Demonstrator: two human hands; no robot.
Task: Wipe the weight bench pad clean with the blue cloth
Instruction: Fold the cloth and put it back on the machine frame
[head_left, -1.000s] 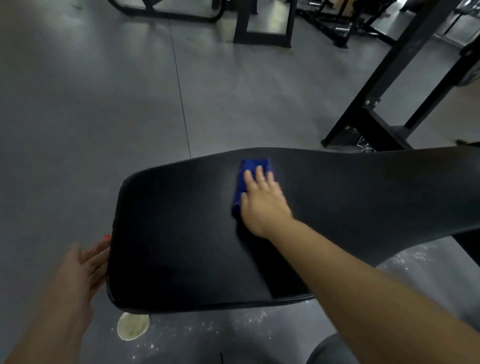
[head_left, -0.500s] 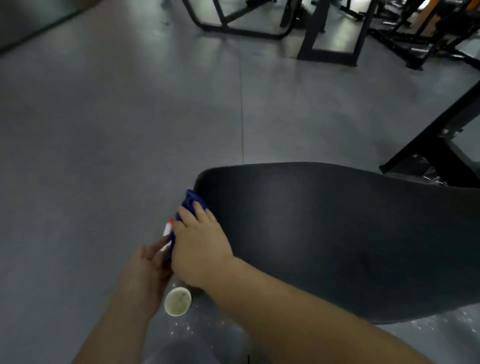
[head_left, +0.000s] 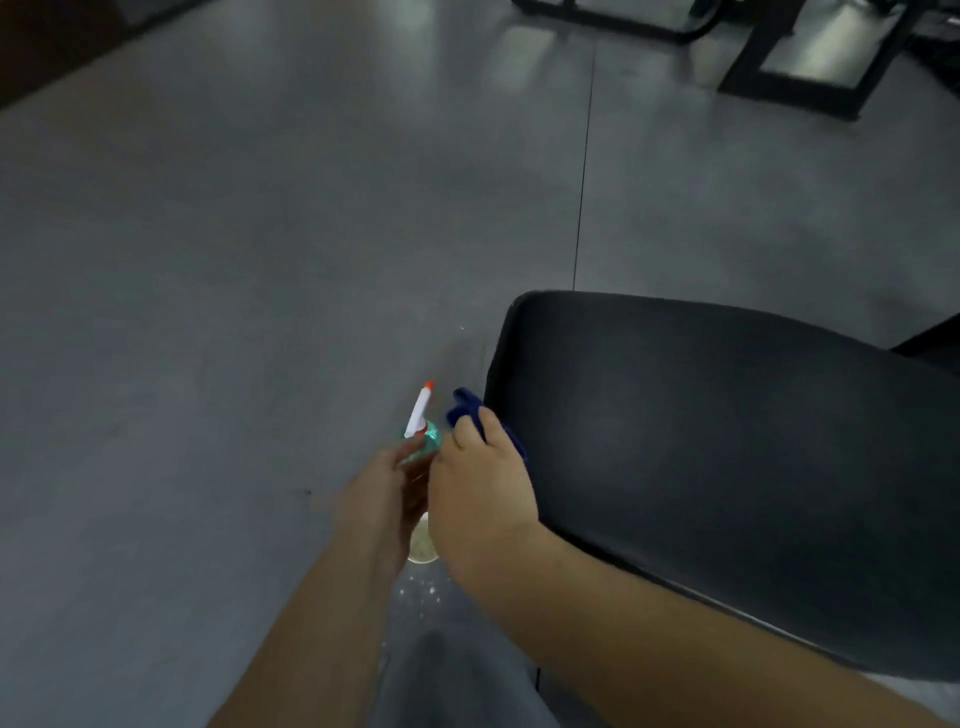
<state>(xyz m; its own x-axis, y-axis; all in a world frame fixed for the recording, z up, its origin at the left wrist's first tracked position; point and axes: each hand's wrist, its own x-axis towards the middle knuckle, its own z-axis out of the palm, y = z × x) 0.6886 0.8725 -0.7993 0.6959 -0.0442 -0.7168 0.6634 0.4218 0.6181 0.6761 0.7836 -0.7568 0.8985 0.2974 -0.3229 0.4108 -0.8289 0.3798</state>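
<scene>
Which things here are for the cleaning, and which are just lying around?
For the cleaning:
blue cloth, bunched in the right hand
black bench pad
spray bottle, in the left hand

Just lying around:
round pale disc on the floor
black equipment frames far off

Matt black pad (head_left: 727, 441) – soft blue cloth (head_left: 465, 410).

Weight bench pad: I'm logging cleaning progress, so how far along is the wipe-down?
Done: cannot be confirmed; the weight bench pad looks dark and even, with no obvious smears. In hand: the right hand holds the blue cloth just off the pad's end, beside a spray bottle in the left hand. Left: probably another spray and wipe, since the cloth is not on the pad.
</scene>
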